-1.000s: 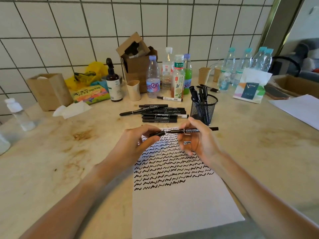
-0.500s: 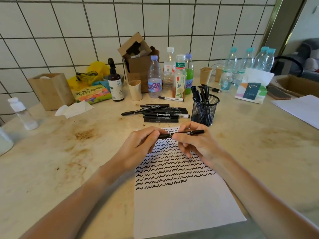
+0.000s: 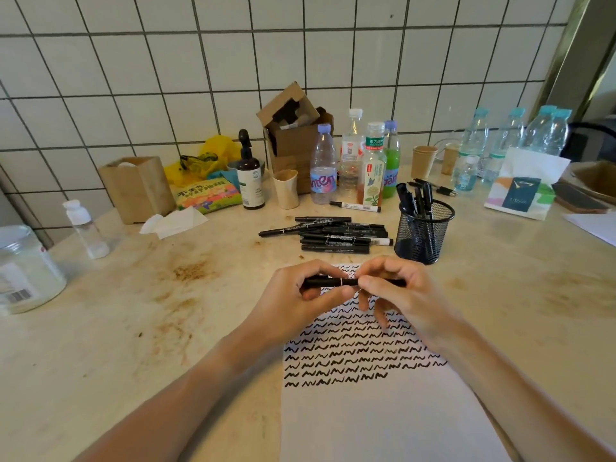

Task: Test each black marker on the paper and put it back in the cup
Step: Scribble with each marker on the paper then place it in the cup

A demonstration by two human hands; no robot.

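I hold one black marker [image 3: 346, 282] level above the top of the white paper [image 3: 383, 415]. My left hand [image 3: 300, 300] grips its left end, and my right hand [image 3: 396, 295] pinches its right part, the two hands almost touching. Rows of black squiggles cover the paper's upper half. Behind the hands lies a pile of black markers [image 3: 336, 235] on the table. The black mesh cup [image 3: 423, 235] stands to the right of the pile with several markers upright in it.
Along the tiled wall stand bottles [image 3: 322, 165], a cardboard box [image 3: 293, 135], paper cups [image 3: 286, 188], a dark pump bottle [image 3: 249, 175] and a tissue pack [image 3: 523, 191]. A jar [image 3: 23, 271] and a small bottle [image 3: 85, 228] sit at the left. A white-barrelled marker [image 3: 355, 205] lies before the bottles.
The hands have come together along the marker. The cap end in my left hand has been pushed onto the marker, so its visible length is shorter and it now sits lower over the paper.
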